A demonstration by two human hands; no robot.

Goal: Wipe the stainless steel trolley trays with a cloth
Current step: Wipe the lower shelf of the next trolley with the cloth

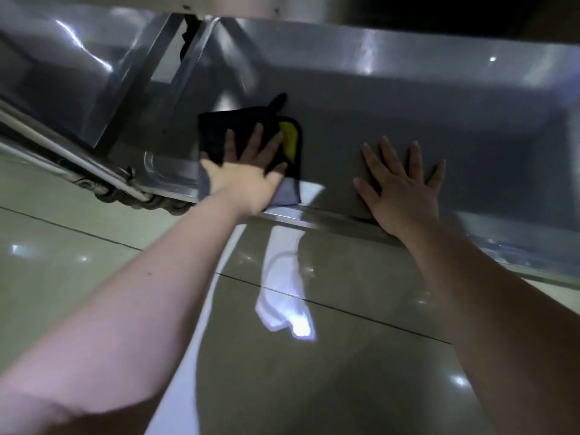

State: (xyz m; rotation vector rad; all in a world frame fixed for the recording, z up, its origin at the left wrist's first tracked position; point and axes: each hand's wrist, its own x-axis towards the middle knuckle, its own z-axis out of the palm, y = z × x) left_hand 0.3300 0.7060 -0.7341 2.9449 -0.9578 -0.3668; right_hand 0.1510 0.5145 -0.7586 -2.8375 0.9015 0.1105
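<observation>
Trolley tray (408, 114): stainless steel, wide and shallow, dull grey inside, lying directly under both hands; its near rim (329, 219) passes beneath both wrists.
Cloth (219, 133): black with a yellow patch (290, 139), spread flat on the tray's bottom towards the tray's left end, close to the near rim.
Left hand (248, 174): palm down on the cloth, fingers straight and spread, pressing it against the tray.
Right hand (405, 186): flat on the tray's bare steel, right of the cloth and apart from it, fingers straight and splayed, holding nothing.
Steel panel (78, 89): shiny, just left of the tray, a dark gap between them.
Wheels (135, 199): small and grimy, below the tray's left end.
Floor (345, 356): glossy tiles on the near side of the tray's rim, streaked with pale glare.
</observation>
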